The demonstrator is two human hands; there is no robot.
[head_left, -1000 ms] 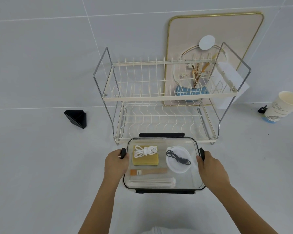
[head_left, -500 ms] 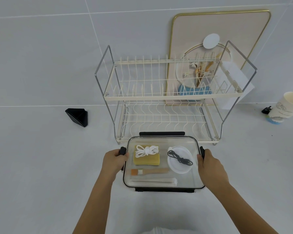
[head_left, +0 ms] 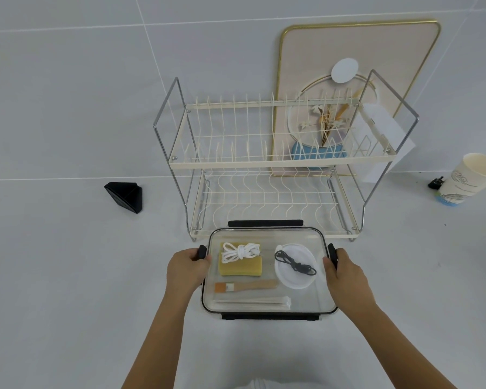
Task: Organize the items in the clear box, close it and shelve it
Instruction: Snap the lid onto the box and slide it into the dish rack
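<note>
Since the earlier frame, the clear box (head_left: 267, 304) sits slightly nearer the rack (head_left: 264, 164). Left hand (head_left: 187, 269) grips its left side clip; right hand (head_left: 344, 272) grips the right clip. Lid appears seated, probably latched.

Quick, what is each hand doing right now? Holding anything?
Left hand: closed on the left side clip of the clear box.
Right hand: closed on the box's right side clip.
</note>
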